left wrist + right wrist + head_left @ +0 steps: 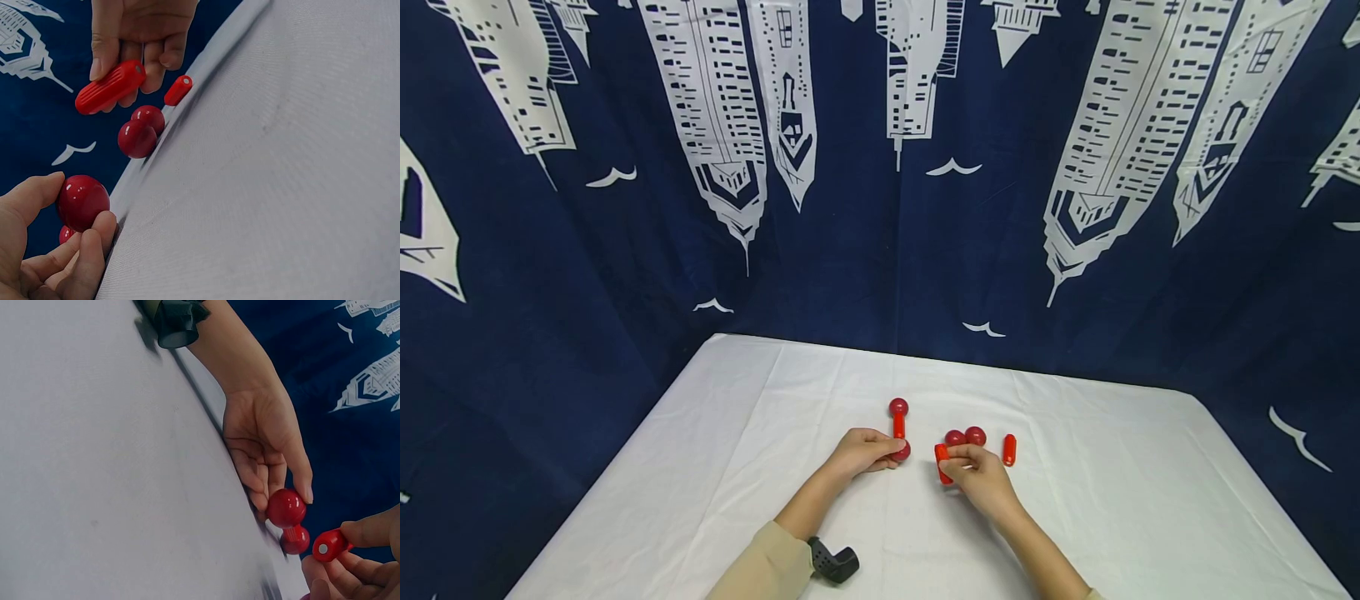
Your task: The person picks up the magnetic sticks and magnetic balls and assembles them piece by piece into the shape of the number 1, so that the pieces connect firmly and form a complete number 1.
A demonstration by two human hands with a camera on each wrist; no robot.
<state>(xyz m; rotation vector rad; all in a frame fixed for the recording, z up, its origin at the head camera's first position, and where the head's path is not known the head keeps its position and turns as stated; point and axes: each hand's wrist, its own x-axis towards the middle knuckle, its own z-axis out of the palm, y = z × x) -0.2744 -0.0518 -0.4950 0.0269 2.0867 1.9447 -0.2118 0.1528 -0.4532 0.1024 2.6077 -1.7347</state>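
Observation:
My left hand (859,452) pinches a glossy dark red ball (83,203) between thumb and fingers. A bright red rod (898,425) joins that ball to a second red ball (898,407) on its far side, like a dumbbell. To the right, my right hand (987,483) pinches another red rod (111,87) by thumb and fingertips. This rod is ridged, with a small silvery disc in its end, and stays apart from the dumbbell. Just beyond the right hand, two loose red balls (975,437) lie side by side. A loose red rod (1009,450) lies right of them.
A white cloth (737,467) covers the table. Behind it hangs a dark blue curtain (850,283) printed with white buildings and birds. A black device (835,563) sits at the left wrist, by the beige sleeve (767,567).

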